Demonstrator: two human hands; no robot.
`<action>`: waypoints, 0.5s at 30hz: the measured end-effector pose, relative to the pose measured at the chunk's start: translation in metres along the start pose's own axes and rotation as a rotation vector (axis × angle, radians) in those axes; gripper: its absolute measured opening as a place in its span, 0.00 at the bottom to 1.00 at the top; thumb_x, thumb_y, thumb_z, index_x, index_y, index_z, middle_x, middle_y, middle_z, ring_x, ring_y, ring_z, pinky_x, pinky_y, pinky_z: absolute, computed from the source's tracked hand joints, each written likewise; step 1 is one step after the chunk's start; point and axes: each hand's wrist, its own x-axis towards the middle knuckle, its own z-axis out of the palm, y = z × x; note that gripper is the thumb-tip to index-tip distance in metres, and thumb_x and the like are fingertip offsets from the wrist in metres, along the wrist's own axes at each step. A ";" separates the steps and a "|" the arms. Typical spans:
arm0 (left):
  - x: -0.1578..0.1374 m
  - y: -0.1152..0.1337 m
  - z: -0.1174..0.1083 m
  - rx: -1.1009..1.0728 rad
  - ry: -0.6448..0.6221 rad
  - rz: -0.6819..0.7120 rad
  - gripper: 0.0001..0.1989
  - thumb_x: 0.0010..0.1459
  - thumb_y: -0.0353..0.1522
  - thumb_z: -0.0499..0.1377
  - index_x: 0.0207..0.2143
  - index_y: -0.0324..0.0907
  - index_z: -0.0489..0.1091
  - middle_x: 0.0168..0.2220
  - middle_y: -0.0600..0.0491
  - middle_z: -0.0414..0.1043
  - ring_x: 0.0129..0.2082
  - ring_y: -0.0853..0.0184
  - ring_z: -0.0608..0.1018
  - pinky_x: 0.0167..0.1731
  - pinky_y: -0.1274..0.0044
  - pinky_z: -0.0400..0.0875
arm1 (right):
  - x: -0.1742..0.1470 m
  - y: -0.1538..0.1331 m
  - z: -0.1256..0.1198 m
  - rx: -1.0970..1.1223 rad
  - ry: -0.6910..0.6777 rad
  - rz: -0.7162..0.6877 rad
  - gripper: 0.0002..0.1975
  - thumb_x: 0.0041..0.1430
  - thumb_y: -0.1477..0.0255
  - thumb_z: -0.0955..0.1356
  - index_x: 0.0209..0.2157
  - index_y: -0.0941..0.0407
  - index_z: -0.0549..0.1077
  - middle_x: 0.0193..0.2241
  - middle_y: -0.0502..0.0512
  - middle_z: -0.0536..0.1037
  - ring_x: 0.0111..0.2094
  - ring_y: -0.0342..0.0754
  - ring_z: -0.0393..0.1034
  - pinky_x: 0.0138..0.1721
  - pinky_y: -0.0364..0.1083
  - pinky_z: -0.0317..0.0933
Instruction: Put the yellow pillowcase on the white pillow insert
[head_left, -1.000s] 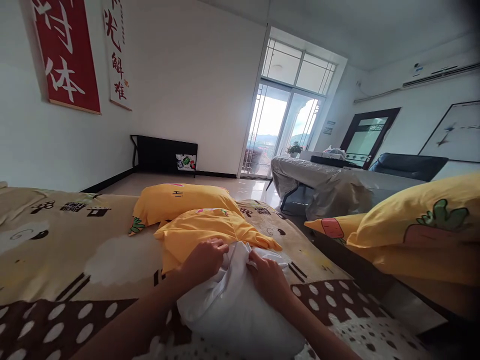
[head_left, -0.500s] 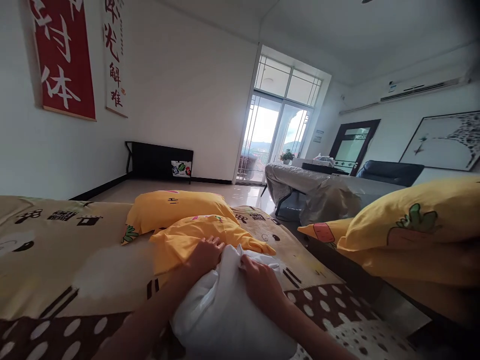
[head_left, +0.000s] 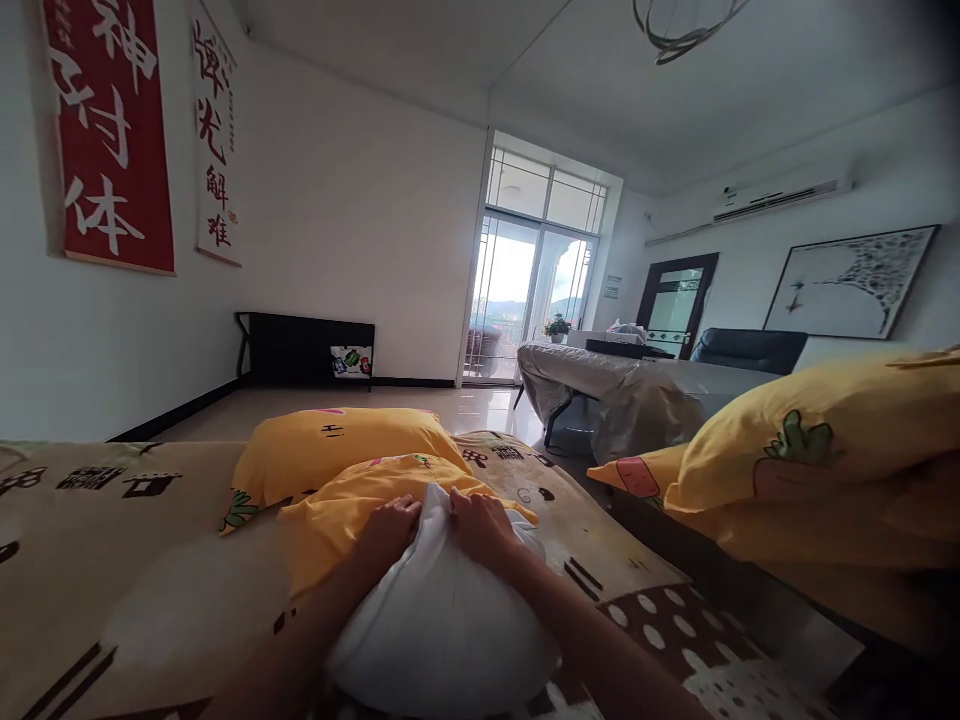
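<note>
A white pillow (head_left: pixel 442 640) lies right in front of me, its far end drawn up into a peak between my hands. Beyond it, and partly under it, is a crumpled yellow pillowcase (head_left: pixel 330 520). My left hand (head_left: pixel 391 530) is closed at the left of the peak, its fingers curled onto the near edge of the pillowcase. On the other side, my right hand (head_left: pixel 484 525) grips the white pillow's bunched corner with its fingers bent over. Whether pillowcase cloth is also in the right hand is hidden.
A filled yellow pillow (head_left: pixel 337 445) lies behind the pillowcase on a patterned blanket (head_left: pixel 180 580). More yellow pillows (head_left: pixel 825 450) are stacked at the right. A plastic-covered table (head_left: pixel 637 385) stands farther back, near a glass door (head_left: pixel 502 300) and a black chair (head_left: pixel 750 347).
My right hand has moved left, closer to my left hand, and its fingers have bent over the pillow's corner. The white pillow's peak has shifted left. The view has tilted upward.
</note>
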 end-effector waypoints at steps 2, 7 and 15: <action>-0.003 0.001 -0.011 0.048 0.038 -0.019 0.12 0.59 0.28 0.49 0.39 0.39 0.72 0.40 0.45 0.72 0.42 0.60 0.74 0.40 0.70 0.66 | -0.002 0.011 0.003 0.002 -0.004 0.026 0.10 0.58 0.75 0.61 0.39 0.56 0.71 0.35 0.59 0.79 0.36 0.51 0.74 0.34 0.46 0.57; -0.028 0.002 -0.031 0.308 0.194 -0.037 0.18 0.59 0.22 0.45 0.43 0.36 0.72 0.43 0.40 0.71 0.45 0.52 0.71 0.43 0.61 0.63 | -0.007 0.033 0.004 0.026 -0.020 0.108 0.10 0.57 0.75 0.62 0.39 0.55 0.72 0.35 0.57 0.79 0.37 0.50 0.73 0.35 0.45 0.56; -0.075 -0.025 -0.024 0.410 0.241 -0.121 0.21 0.58 0.22 0.46 0.48 0.43 0.71 0.44 0.44 0.72 0.43 0.54 0.72 0.39 0.61 0.64 | -0.007 0.048 0.004 0.097 0.032 0.300 0.12 0.60 0.73 0.60 0.42 0.55 0.72 0.38 0.59 0.78 0.41 0.52 0.72 0.37 0.46 0.58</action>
